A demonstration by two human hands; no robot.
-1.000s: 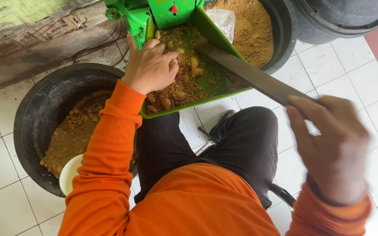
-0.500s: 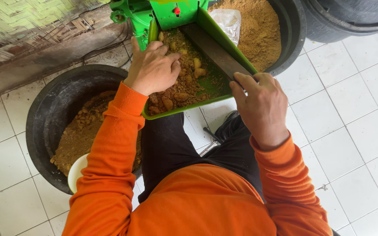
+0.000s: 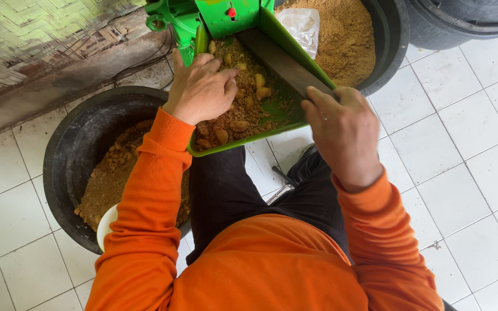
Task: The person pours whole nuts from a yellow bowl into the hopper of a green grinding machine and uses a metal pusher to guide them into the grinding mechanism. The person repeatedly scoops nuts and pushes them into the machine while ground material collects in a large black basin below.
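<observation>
We are sitting over a green machine hopper (image 3: 286,124) on the tiled floor (image 3: 462,173), working brown lumpy material (image 3: 243,115) towards the machine's mouth at the top of the tray. Our left hand (image 3: 202,89) is resting palm down in the hopper, fingers curled loosely into the lumps, pressing them rather than gripping any one piece. Our right hand (image 3: 341,129) is clenching around the near end of a flat dark board (image 3: 280,60), which is lying along the hopper's right side with its far end pointing at the machine body (image 3: 226,14).

As we judge it, the work is partway through. The hopper is holding a fair layer of lumps, mostly on its left half, while green bottom is showing through on the right near the board, so some of this load looks already fed. The black tub (image 3: 67,155) at our left is holding more coarse, clumpy material with a white bowl (image 3: 106,224) at its near edge. The black tub (image 3: 390,46) beyond the hopper is holding fine, even powder (image 3: 347,34) and a clear plastic bag (image 3: 302,26).
</observation>
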